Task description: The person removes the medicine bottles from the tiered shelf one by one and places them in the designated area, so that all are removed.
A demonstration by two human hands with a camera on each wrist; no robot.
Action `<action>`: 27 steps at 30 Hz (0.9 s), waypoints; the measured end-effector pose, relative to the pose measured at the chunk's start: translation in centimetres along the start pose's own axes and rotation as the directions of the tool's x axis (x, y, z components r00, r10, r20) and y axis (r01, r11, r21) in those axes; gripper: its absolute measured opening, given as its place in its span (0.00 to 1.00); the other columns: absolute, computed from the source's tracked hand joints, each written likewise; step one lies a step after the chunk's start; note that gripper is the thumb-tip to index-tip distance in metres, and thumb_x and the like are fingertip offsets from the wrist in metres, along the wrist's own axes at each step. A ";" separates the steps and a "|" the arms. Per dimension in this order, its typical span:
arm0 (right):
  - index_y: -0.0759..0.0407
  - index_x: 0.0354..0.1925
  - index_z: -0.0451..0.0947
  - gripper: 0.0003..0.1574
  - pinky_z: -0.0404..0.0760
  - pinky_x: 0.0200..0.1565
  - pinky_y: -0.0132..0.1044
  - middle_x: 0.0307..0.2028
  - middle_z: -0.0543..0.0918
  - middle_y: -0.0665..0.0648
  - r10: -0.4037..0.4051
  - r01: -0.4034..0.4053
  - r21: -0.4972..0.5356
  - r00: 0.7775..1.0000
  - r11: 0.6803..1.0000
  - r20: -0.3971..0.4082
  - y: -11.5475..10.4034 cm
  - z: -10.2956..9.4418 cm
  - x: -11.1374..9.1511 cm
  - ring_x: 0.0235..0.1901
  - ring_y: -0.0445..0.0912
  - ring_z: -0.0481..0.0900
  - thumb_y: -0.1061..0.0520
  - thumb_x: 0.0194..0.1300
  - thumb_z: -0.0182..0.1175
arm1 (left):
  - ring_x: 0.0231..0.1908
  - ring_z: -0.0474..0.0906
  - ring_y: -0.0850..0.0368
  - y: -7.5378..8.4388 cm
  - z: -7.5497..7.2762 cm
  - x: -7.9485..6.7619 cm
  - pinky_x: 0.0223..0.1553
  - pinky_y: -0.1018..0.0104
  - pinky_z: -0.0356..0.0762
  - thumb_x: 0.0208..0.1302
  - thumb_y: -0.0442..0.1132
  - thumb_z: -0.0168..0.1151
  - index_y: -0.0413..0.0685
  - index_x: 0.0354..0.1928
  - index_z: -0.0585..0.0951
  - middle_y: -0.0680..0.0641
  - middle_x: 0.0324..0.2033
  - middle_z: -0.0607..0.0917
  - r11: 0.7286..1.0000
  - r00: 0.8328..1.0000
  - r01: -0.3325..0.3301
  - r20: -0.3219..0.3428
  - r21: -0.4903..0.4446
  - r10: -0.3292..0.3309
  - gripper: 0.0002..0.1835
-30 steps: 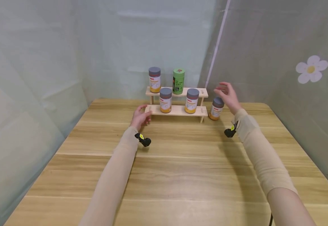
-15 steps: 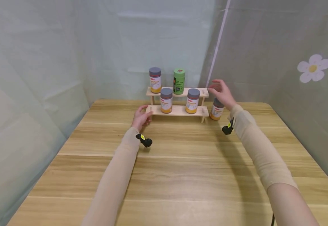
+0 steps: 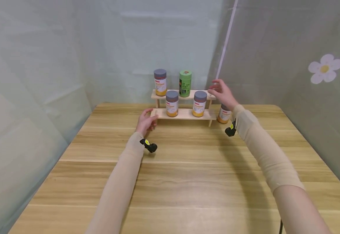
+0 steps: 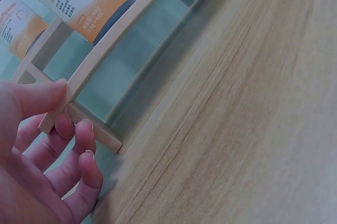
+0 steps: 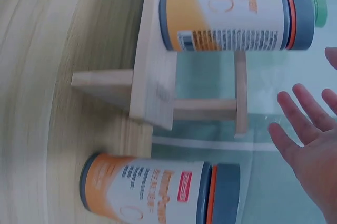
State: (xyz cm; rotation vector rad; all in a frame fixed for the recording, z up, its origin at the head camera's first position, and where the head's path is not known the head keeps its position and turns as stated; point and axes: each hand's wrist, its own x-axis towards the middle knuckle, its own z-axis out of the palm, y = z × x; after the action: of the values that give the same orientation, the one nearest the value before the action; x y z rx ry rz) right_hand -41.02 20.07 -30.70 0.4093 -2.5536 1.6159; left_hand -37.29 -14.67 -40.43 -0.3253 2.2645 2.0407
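A jar (image 5: 226, 18) stands on the shelf (image 5: 152, 87) — right hand (image 5: 317, 155) nearby.

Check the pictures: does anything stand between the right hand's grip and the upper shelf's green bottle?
Nothing visible does. The right hand's grip is by the right end of the upper shelf, with the green bottle further along it. The right jar on the lower shelf stands in front, not between.

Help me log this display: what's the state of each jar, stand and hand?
Wooden stand: upright
Upper left jar: upright, capped
Green jar: upright, capped
Lower left jar: upright, capped
Lower right jar: upright, capped
Table jar: upright, capped
Left hand: pinching the stand's left end
Right hand: empty, fingers apart
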 end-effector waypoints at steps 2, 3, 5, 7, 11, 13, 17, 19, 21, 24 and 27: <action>0.58 0.69 0.55 0.35 0.68 0.66 0.54 0.64 0.69 0.71 -0.003 0.003 0.009 1.000 1.000 0.005 -0.2 0.4 0.2 0.64 0.61 0.70 0.54 0.70 0.57 | 0.20 0.73 0.61 0.0 0.0 0.0 0.19 0.72 0.68 0.66 0.42 0.63 0.60 0.68 0.66 0.47 0.28 0.78 1.000 1.000 0.006 0.004 -0.016 -0.005 0.30; 0.58 0.69 0.55 0.35 0.68 0.66 0.54 0.64 0.70 0.71 -0.007 0.007 0.013 1.000 1.000 0.008 -0.4 0.7 0.3 0.64 0.61 0.70 0.55 0.70 0.57 | 0.19 0.72 0.61 0.0 -0.1 0.0 0.19 0.72 0.68 0.66 0.41 0.63 0.60 0.68 0.66 0.47 0.28 0.78 1.000 1.000 0.009 0.003 -0.025 -0.008 0.30; 0.59 0.69 0.56 0.34 0.69 0.65 0.55 0.63 0.70 0.70 -0.020 0.020 0.019 1.000 1.000 0.014 -0.6 1.2 0.4 0.64 0.62 0.70 0.56 0.70 0.56 | 0.19 0.72 0.62 -0.1 -0.2 0.0 0.19 0.72 0.68 0.65 0.42 0.63 0.60 0.67 0.66 0.47 0.27 0.77 0.999 1.000 0.012 0.001 -0.030 -0.012 0.30; 0.58 0.68 0.57 0.33 0.69 0.65 0.55 0.63 0.71 0.69 -0.025 0.025 0.012 0.999 1.000 0.024 -0.7 1.6 0.5 0.63 0.61 0.70 0.56 0.70 0.56 | 0.19 0.72 0.62 -0.1 -0.2 -0.1 0.19 0.72 0.67 0.65 0.42 0.63 0.60 0.68 0.66 0.48 0.27 0.77 0.999 1.000 0.014 -0.001 -0.029 -0.014 0.30; 0.57 0.68 0.57 0.33 0.69 0.65 0.54 0.64 0.70 0.67 -0.027 0.027 0.001 0.998 1.000 0.056 -1.0 2.3 0.7 0.65 0.60 0.69 0.56 0.70 0.55 | 0.19 0.72 0.62 -0.2 -0.3 -0.1 0.18 0.73 0.67 0.66 0.42 0.63 0.61 0.68 0.66 0.48 0.27 0.77 1.000 1.000 0.016 -0.007 -0.026 -0.017 0.30; 0.57 0.68 0.57 0.32 0.69 0.65 0.54 0.64 0.70 0.67 -0.029 0.029 0.001 0.998 1.000 0.064 -1.1 2.6 0.8 0.65 0.60 0.69 0.56 0.70 0.55 | 0.18 0.72 0.62 -0.2 -0.3 0.0 0.18 0.73 0.67 0.65 0.42 0.63 0.61 0.67 0.66 0.47 0.27 0.78 1.000 1.000 0.017 -0.012 -0.025 -0.018 0.30; 0.58 0.68 0.57 0.33 0.69 0.65 0.54 0.64 0.70 0.67 -0.033 0.034 -0.013 0.998 0.999 0.062 -1.2 3.0 1.1 0.65 0.60 0.69 0.56 0.70 0.55 | 0.18 0.73 0.62 -0.3 -0.2 0.0 0.17 0.73 0.68 0.65 0.42 0.64 0.61 0.67 0.67 0.46 0.29 0.78 1.000 1.000 0.013 -0.016 -0.019 -0.013 0.30; 0.57 0.69 0.57 0.33 0.70 0.65 0.53 0.65 0.70 0.67 -0.031 0.032 -0.021 0.998 0.999 0.062 -1.3 3.2 1.2 0.65 0.60 0.69 0.55 0.70 0.55 | 0.18 0.72 0.62 -0.2 -0.2 -0.1 0.18 0.73 0.67 0.65 0.42 0.63 0.61 0.67 0.66 0.46 0.29 0.78 1.000 1.000 0.011 -0.017 -0.016 -0.011 0.30; 0.57 0.69 0.56 0.33 0.70 0.65 0.54 0.65 0.70 0.66 -0.026 0.028 -0.031 0.998 0.999 0.064 -1.3 3.4 1.4 0.65 0.59 0.69 0.55 0.70 0.55 | 0.18 0.72 0.62 -0.2 -0.2 -0.1 0.18 0.72 0.67 0.65 0.42 0.63 0.60 0.67 0.66 0.46 0.28 0.78 1.000 1.000 0.008 -0.017 -0.012 -0.008 0.29; 0.57 0.69 0.56 0.33 0.70 0.64 0.55 0.65 0.70 0.67 -0.032 0.035 -0.037 0.997 0.999 0.067 -1.4 3.6 1.7 0.65 0.60 0.69 0.56 0.70 0.55 | 0.18 0.72 0.62 -0.3 -0.2 0.0 0.18 0.72 0.67 0.66 0.42 0.63 0.60 0.67 0.66 0.48 0.26 0.77 1.000 1.000 0.007 -0.021 -0.008 -0.007 0.29; 0.57 0.69 0.57 0.33 0.70 0.64 0.55 0.64 0.70 0.68 -0.047 0.050 -0.044 0.997 0.998 0.066 -1.6 3.8 1.9 0.64 0.61 0.70 0.56 0.70 0.55 | 0.18 0.72 0.62 -0.4 -0.2 0.1 0.17 0.72 0.66 0.65 0.42 0.63 0.61 0.67 0.66 0.49 0.25 0.77 1.000 1.000 0.013 -0.024 -0.008 -0.013 0.30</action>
State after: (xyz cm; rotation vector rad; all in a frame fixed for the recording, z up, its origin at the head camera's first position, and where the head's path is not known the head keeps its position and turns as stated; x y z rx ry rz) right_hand -42.14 15.69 -30.53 0.5236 -2.6001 1.5499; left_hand -37.28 -14.89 -40.83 -0.3660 2.2623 2.0516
